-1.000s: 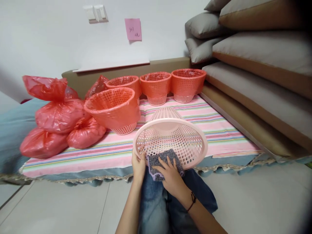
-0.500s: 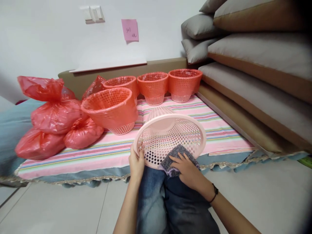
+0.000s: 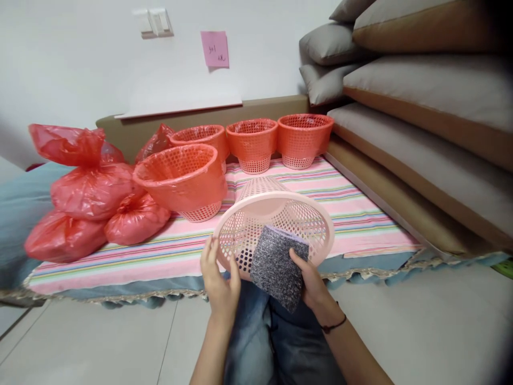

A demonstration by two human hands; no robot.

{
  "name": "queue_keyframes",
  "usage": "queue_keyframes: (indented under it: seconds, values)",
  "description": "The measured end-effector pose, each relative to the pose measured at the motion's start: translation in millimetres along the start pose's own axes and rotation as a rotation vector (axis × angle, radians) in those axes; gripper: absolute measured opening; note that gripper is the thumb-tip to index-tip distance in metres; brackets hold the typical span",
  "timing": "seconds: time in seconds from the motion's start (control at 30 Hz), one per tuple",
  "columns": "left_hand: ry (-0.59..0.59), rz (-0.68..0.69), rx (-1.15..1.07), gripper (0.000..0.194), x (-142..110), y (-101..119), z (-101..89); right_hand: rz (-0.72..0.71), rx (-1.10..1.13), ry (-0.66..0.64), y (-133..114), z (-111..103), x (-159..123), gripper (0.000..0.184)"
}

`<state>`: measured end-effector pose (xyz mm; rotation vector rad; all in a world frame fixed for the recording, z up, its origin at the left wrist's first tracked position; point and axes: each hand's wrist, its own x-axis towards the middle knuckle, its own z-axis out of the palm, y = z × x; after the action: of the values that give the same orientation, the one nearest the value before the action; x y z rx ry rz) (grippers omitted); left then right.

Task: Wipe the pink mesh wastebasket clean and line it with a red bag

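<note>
A pale pink perforated basket point(image 3: 280, 214) lies tipped on its side over my lap, its mouth facing me. My left hand point(image 3: 219, 283) holds its rim at the lower left, fingers curled round the edge. My right hand point(image 3: 315, 283) grips a grey cloth point(image 3: 277, 264) with a lilac edge, held up in front of the basket's mouth at the lower rim. My jeans-clad knees show below the basket.
Several orange-lined baskets point(image 3: 182, 179) stand on a striped pink cloth point(image 3: 160, 251) over a low platform. Tied red plastic bags point(image 3: 92, 190) are piled at the left. Stacked grey cushions point(image 3: 420, 85) rise at the right. Pale tiled floor point(image 3: 100, 342) lies around my legs.
My right hand lifted the grey cloth off the basket's inner lower wall and now holds it upright in front of the mouth. My left hand slid lower on the rim.
</note>
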<state>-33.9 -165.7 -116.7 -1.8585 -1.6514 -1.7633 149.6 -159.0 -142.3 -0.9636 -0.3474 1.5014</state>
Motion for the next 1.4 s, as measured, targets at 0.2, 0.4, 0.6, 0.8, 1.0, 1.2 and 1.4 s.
queue_keyframes:
  seconds: [0.2,0.4,0.6,0.8,1.0,1.2,1.4]
  values:
    - [-0.566,-0.002,-0.133,0.015,-26,32,10.9,0.027,0.005,-0.058,10,13,-2,0.048]
    - [-0.565,-0.054,-0.021,0.037,-29,40,21.1,0.079,0.091,-0.182,11,22,-14,0.054]
    - [-0.524,-0.234,-0.174,0.020,-24,29,20.5,0.002,0.024,-0.194,22,18,-16,0.048]
    - [-0.296,-0.350,-0.177,0.020,-12,26,16.9,-0.099,-0.114,-0.113,38,6,-10,0.057]
    - [-0.261,-0.172,-0.091,0.019,-10,32,12.3,-0.110,-0.025,-0.056,34,13,-13,0.052]
    - [-0.446,0.007,-0.006,0.028,-34,42,20.6,-0.060,0.100,-0.017,28,22,-18,0.041]
    - [-0.504,-0.013,-0.027,0.032,-40,42,22.8,-0.025,0.124,-0.071,19,22,-19,0.052]
